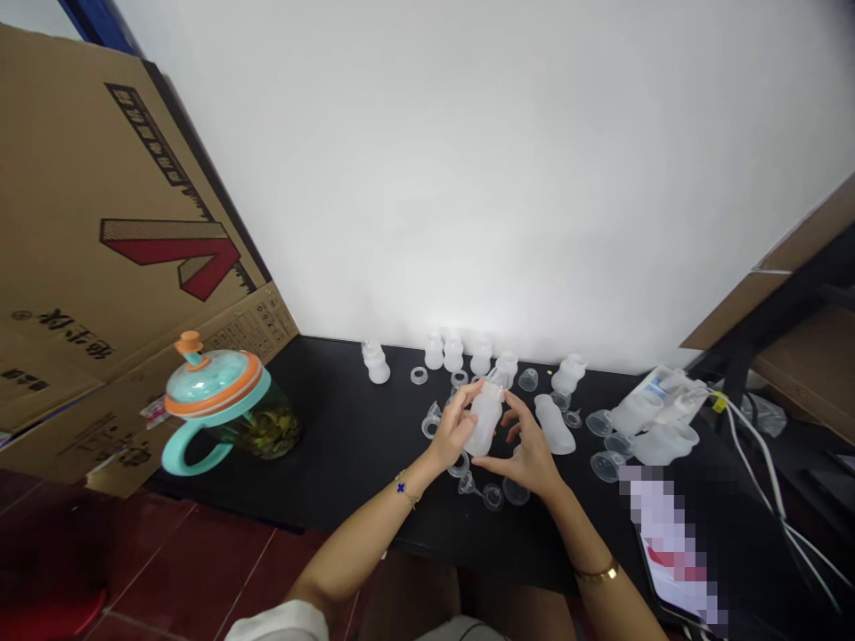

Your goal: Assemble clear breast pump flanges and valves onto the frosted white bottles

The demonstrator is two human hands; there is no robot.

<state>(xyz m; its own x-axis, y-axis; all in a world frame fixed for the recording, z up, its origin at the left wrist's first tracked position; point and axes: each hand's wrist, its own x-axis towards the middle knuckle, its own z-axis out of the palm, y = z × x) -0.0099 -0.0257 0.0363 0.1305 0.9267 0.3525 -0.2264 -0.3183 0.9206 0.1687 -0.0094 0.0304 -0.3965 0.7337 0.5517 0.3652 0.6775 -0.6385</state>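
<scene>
A milky white baby bottle (pixel 485 420), tilted slightly, is between my two hands above the black table. My left hand (pixel 455 429) is closed on its left side, with the thumb across the front. My right hand (pixel 532 452) spans its right side, thumb at the base and forefinger by the neck; the palm stays apart from it. Clear parts show at the bottle's neck, but I cannot tell whether they are on it. Around my hands lie clear rings (pixel 431 427), small clear caps (pixel 492 497) and another white bottle (pixel 554 425) on its side.
Several bottles (pixel 453 353) stand along the wall, one bottle (pixel 376 362) farther left. A teal-lidded jug (pixel 264 418) stands left beside a large cardboard box (pixel 100 223). At right are clear cups (pixel 606 466), more bottles (pixel 664 443), a phone (pixel 674 561) and white cables (pixel 758 454).
</scene>
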